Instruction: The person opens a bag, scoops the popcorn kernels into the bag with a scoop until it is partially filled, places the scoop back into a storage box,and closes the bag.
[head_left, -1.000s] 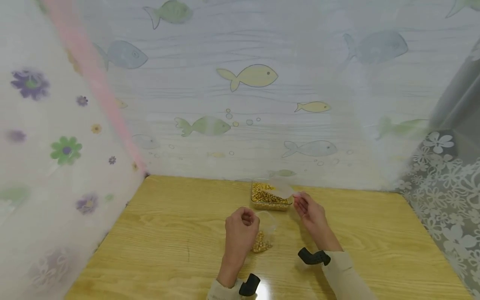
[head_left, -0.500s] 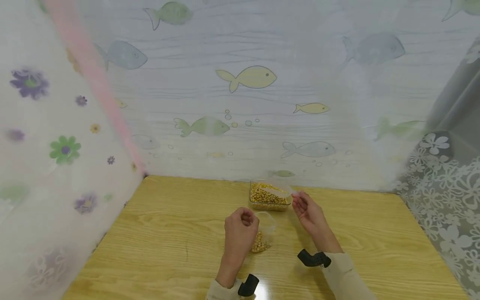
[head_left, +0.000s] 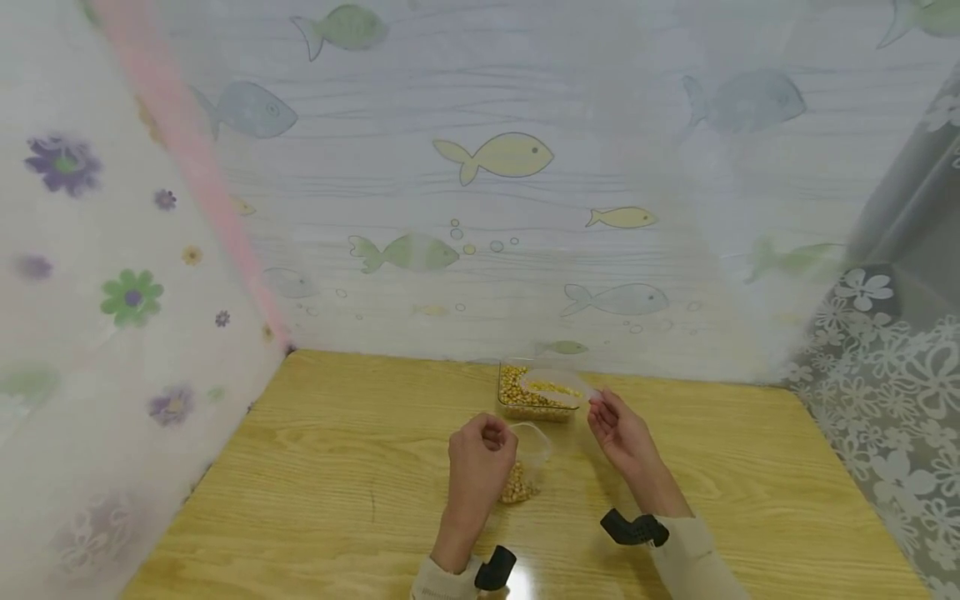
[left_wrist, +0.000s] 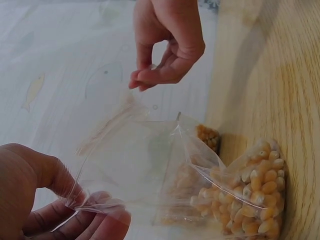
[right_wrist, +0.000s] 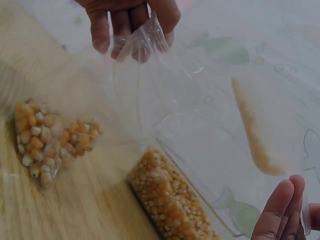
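Note:
My left hand [head_left: 483,454] pinches the rim of a clear plastic bag [left_wrist: 150,170], whose mouth gapes toward the right. Corn kernels [right_wrist: 47,142] fill the bottom of the bag, which rests on the table. In my right hand [head_left: 628,442] a translucent white scoop [head_left: 538,380] is pinched by its handle, between thumb and fingers. The scoop's bowl overlaps a clear rectangular container [head_left: 534,413] of corn kernels in the head view, and yellow shows in or through it. An orange-tan band runs along the scoop in the right wrist view.
A wood-grain table [head_left: 322,467] carries the container near its back edge, with the bag just in front. Behind it hangs a pale fish-printed sheet [head_left: 495,267]. Flowered cloth [head_left: 127,375] borders the left side, and white flower lace [head_left: 892,425] the right.
The scoop dipped lower over the kernels half a second ago and now sits raised, more of its bowl showing. My right hand has shifted slightly right; my left hand keeps its pinch on the bag.

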